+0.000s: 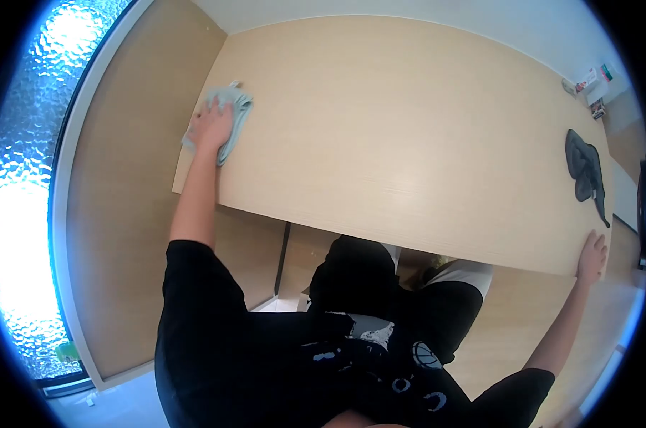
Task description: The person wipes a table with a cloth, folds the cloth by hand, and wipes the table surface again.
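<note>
Head view: my left hand (212, 130) spread on cloth (241, 114), left edge of table (373, 128); press evenly. Right hand (592, 260) spread, near-right corner.

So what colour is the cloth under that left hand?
The cloth is pale grey-green; it shows best in the head view, beneath the left hand.

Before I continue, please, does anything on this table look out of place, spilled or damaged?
I see no spill or damage on the table. Only the dark grey fabric looks untidy: it lies crumpled near the right end, beyond the right hand, away from the pale cloth.
</note>
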A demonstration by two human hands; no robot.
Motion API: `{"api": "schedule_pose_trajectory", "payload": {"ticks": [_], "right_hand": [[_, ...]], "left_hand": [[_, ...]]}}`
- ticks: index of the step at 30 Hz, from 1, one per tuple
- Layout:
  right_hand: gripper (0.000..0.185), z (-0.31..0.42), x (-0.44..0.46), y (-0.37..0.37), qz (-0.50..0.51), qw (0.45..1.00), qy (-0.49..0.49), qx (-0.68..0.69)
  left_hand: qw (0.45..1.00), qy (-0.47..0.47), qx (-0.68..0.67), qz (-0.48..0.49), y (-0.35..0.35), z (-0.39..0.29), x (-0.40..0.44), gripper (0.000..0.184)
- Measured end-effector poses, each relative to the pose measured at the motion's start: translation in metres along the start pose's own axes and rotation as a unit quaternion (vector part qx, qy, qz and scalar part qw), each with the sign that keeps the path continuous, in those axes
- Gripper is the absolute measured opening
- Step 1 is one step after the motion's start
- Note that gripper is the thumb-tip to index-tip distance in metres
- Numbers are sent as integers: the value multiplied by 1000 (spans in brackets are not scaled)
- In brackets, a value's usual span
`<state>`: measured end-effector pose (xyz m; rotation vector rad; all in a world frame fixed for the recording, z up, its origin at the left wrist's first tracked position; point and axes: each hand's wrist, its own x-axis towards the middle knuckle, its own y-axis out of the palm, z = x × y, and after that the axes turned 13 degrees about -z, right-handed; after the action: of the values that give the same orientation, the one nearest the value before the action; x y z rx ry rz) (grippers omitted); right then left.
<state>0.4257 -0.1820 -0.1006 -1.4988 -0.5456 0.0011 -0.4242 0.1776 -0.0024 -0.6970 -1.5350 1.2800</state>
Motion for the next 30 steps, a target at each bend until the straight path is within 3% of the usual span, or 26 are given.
{"api": "schedule_pose_trajectory", "payload": {"ticks": [8, 12, 16, 19, 21, 25, 30], "right_hand": [[79, 4, 0, -2, 10, 1000, 0, 2], [79, -1, 9, 4, 19, 1000, -6, 1], [79, -6, 10, 6, 21, 1000, -15, -1], [78, -7, 9, 8, 7, 1000, -10, 4], [78, -8, 11, 12, 4, 1000, -13, 8], [77, -10, 12, 12, 7, 1000, -15, 14], [77, -12, 8, 5, 8, 999, -31, 19]], "left_hand": [[966, 230, -113, -32, -18, -172, -49, 77], [884, 424, -186, -72, -37, -226, -147, 77], [755, 590, -284, -27, -76, -190, -228, 68], [800, 528, -284, -11, -79, -133, -231, 60], [868, 454, -196, -43, -74, -97, -214, 58], [953, 280, -97, -55, -41, -28, -129, 58], [993, 97, -37, -48, 0, 8, -14, 63]]}}
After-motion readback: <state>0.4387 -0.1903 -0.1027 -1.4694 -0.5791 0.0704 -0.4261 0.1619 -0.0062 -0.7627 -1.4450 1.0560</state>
